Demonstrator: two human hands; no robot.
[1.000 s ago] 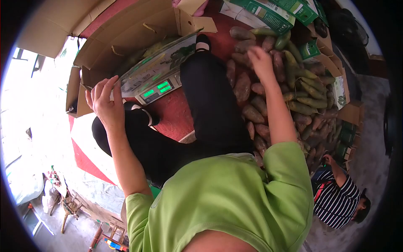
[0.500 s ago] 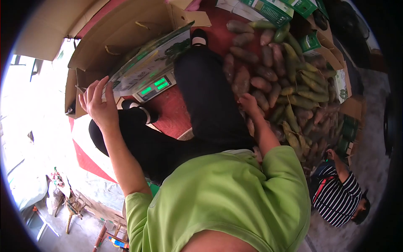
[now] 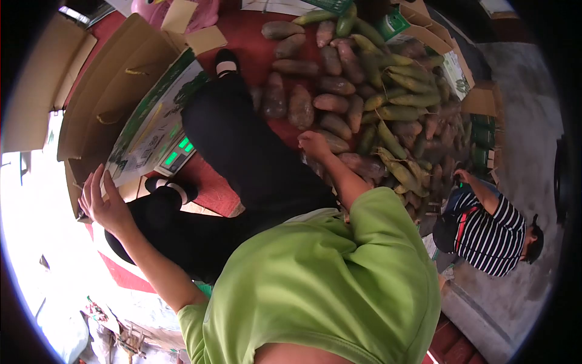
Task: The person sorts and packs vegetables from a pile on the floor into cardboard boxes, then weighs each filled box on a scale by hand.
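My left hand (image 3: pixel 104 203) is at the lower corner of an open cardboard box (image 3: pixel 115 67), its fingers spread and holding nothing. Closed, my right hand (image 3: pixel 314 145) rests low among the purple-brown tubers, near a long one (image 3: pixel 332 141); whatever its curled fingers hold, if anything, is hidden. Between the box and my legs, a scale (image 3: pixel 177 156) shows lit green digits, partly covered by a printed panel (image 3: pixel 142 136) of the box. Long green-yellow vegetables (image 3: pixel 412 83) lie among the tubers on the red floor covering.
Another person (image 3: pixel 491 227) in a striped top is at the lower right, one hand near the pile's edge. Open cartons (image 3: pixel 427 30) border the pile at the upper right. A pink object (image 3: pixel 197 15) lies at the top. My knees and feet occupy the middle.
The whole view has turned and shifted, so the box, scale and pile appear further left. My left hand is still spread near the box; my right hand stays closed beside the tubers.
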